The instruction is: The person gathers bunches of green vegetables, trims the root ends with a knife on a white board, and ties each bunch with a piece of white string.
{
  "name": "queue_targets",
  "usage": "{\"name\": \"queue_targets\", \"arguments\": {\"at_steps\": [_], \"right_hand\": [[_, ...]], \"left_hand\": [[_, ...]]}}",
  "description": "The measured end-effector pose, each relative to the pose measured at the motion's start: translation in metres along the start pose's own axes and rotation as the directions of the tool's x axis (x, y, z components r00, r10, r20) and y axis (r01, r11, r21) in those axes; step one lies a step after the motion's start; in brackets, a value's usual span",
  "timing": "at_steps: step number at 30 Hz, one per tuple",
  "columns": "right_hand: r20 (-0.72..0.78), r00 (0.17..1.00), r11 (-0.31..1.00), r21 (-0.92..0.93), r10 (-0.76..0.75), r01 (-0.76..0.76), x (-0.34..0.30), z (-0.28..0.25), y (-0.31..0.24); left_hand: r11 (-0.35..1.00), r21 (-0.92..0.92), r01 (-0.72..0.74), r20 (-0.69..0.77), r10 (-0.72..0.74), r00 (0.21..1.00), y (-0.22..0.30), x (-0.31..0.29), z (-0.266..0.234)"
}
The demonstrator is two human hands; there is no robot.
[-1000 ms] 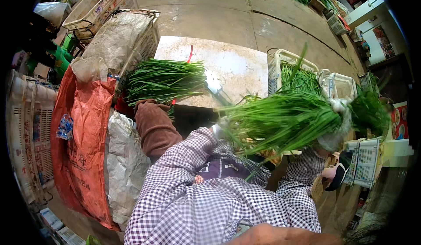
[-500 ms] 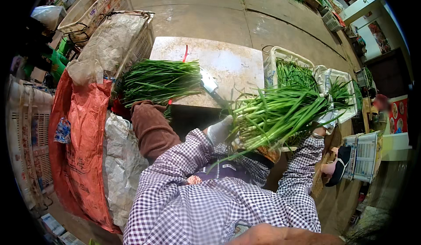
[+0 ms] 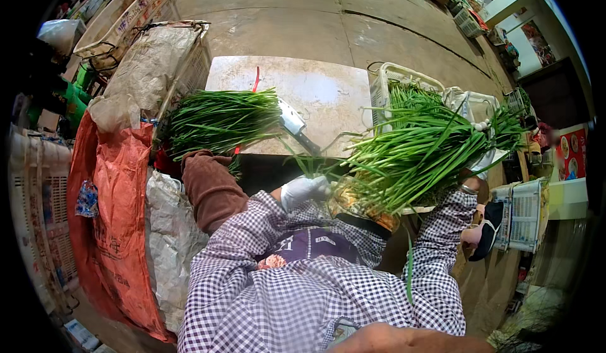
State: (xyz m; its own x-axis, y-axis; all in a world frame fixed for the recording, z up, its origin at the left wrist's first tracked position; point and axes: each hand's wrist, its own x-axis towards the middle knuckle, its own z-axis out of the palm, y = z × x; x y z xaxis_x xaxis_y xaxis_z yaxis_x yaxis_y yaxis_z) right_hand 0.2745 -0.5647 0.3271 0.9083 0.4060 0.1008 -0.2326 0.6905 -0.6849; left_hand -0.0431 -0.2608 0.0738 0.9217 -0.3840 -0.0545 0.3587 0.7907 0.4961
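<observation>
white-gloved left hand (image 3: 302, 192), frame centre, pinches thin green blades (image 3: 309, 165); white-gloved right hand (image 3: 484, 161), right side, clenches leafy green bunch (image 3: 416, 148).

Held green stalks (image 3: 416, 148) — bunched, slanting, paler leftward.

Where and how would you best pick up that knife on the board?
Probably take the knife by its dark handle, from the person's side of the board: the handle slants toward them and rightward, while the broad, pale blade lies flat, pointing away. The left hand is nearer.
</observation>
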Motion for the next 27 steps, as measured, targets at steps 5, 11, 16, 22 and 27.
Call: {"name": "queue_targets", "arguments": {"at_steps": [5, 11, 16, 22, 27], "right_hand": [[0.3, 0.953, 0.996, 0.068, 0.041, -0.065, -0.008, 0.035, 0.013], [0.301, 0.953, 1.0, 0.004, -0.014, 0.013, -0.048, 0.07, 0.073], [0.4, 0.82, 0.32, -0.779, -0.409, 0.539, -0.062, 0.078, 0.105], [0.053, 0.947, 0.818, -0.49, -0.317, 0.302, -0.067, 0.088, 0.115], [0.278, 0.836, 0.477, -0.717, -0.474, 0.508, -0.082, 0.071, 0.119]], "left_hand": [[0.988, 0.153, -0.019, -0.217, 0.052, 0.975, 0.008, -0.003, 0.05], [0.994, 0.102, -0.042, -0.365, 0.076, 0.928, 0.034, 0.035, 0.099], [0.999, 0.028, -0.019, -0.501, 0.031, 0.865, 0.036, 0.052, 0.083], [0.911, 0.389, 0.134, -0.648, 0.168, 0.743, -0.009, 0.081, 0.015], [0.756, 0.558, 0.344, -0.76, 0.299, 0.576, -0.026, 0.091, -0.01]]}}
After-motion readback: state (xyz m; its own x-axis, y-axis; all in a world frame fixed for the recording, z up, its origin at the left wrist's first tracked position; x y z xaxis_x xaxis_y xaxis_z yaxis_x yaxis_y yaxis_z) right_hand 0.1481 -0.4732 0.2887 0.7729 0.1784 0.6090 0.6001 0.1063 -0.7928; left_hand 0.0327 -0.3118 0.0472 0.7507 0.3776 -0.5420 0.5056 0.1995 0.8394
